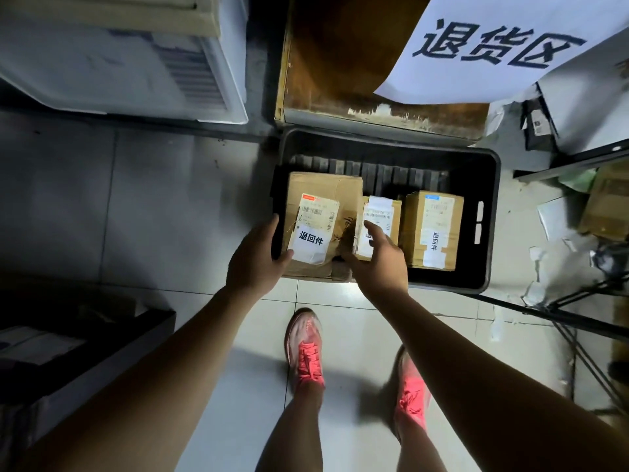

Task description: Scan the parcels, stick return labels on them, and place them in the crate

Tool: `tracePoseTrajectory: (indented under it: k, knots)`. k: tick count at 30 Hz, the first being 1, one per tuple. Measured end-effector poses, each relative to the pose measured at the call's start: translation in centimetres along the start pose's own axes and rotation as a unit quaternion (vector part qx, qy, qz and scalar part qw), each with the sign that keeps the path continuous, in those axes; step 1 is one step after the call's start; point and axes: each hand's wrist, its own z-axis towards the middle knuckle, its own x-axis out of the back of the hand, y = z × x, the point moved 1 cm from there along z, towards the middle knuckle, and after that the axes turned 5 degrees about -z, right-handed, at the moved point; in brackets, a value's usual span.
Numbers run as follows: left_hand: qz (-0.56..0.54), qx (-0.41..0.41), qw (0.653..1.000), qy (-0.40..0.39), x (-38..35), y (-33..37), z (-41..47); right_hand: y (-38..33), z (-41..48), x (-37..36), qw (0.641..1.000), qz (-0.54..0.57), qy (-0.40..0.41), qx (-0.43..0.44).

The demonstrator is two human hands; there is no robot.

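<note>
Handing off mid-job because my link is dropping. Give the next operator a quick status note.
Left hand grips the large parcel at its near left corner. Right hand is at its right edge, over the middle parcel; grip unclear.
Done: three parcels in the black crate, including the right parcel. Large and right ones show return labels.
Left: seat the large parcel, which overlaps the near rim; check the middle label.

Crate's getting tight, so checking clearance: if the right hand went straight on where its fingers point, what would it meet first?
Probably the small brown cardboard parcel in the black plastic crate; the fingers of the right hand lie over its white label, though contact is unclear.
</note>
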Motion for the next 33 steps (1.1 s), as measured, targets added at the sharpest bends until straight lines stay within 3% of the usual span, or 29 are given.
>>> tracePoseTrajectory:
  k: [6,15,27,33]
  knots:
    - [0.196,-0.127,0.971,0.051,6.2,8.3,-2.6,-2.7,-3.3,9.8,0.979,-0.198,-0.015,0.045]
    - [0.302,-0.177,0.934,0.065,12.2,25.6,-12.6,-3.0,-14.6,26.4,0.981,-0.182,0.06,-0.016]
    - [0.382,-0.351,0.852,0.069,6.5,48.0,-36.9,13.7,-42.7,44.0,0.962,-0.127,0.207,-0.123]
    - [0.4,-0.482,0.777,0.06,-0.7,60.5,-48.7,24.2,-56.4,51.3,0.937,-0.089,0.277,-0.195]
